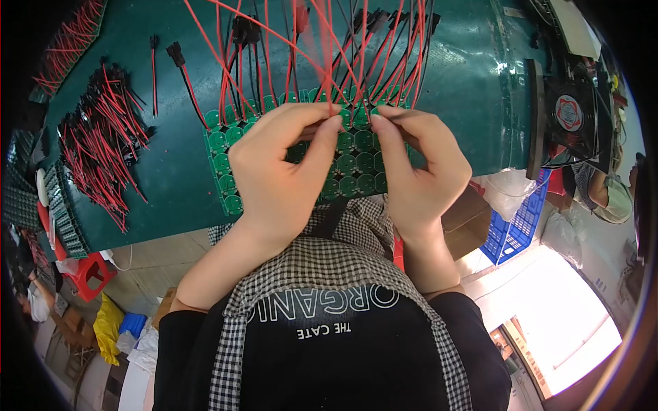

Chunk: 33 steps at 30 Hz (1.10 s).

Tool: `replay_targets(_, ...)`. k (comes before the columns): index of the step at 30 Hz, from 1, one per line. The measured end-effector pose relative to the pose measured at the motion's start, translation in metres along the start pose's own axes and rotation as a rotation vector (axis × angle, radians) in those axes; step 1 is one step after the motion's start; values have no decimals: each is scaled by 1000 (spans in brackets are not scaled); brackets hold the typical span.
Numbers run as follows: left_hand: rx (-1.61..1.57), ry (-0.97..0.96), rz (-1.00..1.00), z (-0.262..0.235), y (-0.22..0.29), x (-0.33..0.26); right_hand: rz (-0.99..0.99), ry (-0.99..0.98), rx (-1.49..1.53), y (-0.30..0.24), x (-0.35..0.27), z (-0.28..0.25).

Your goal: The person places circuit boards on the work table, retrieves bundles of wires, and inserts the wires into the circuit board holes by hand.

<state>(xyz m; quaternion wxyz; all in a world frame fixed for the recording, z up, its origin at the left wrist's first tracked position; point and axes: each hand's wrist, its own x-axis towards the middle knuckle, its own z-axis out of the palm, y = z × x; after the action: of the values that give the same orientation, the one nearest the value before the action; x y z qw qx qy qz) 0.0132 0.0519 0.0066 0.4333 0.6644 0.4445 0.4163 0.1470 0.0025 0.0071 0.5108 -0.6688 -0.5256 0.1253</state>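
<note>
A panel of small rounded green circuit boards (346, 164) lies on the green tabletop in front of me. Red and black wire leads with black connectors (247, 31) stand up from its far rows. Over the panel's middle, my left hand (274, 168) pinches a red wire (330, 92) between thumb and forefinger; its upper length is blurred. Just to the right, my right hand (428, 168) is closed in a pinch close above the boards. Its fingertips hide what they grip. The two pinches are a short gap apart, and my hands cover parts of the panel.
A pile of red and black wire leads (103, 140) lies on the left of the green table (175, 205), with a single lead (154, 75) beside it. A round fan (570, 115) stands at the right edge. Below are a blue crate (514, 229) and a red stool (92, 277).
</note>
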Motion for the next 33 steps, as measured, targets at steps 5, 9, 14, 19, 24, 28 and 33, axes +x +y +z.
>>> replay_targets(5,-121,22,-187,-15,0,-9,261,-40,307,-7,-5,1)
replay_targets(9,-119,45,-177,-15,-5,-10,253,-9,327,-7,-5,9)
replay_targets(14,-94,18,-150,-15,-4,-10,201,-21,250,-4,-5,11)
replay_targets(19,-49,13,-120,-14,-4,-10,217,-10,264,-4,-6,11)
replay_targets(24,-7,12,-67,-13,-5,-10,208,-20,209,-3,-6,10)
replay_targets(28,87,7,16,-12,-4,-9,163,-46,168,-3,-5,11)
replay_targets(33,203,-5,174,-8,-4,-3,-54,-102,-27,-6,3,14)
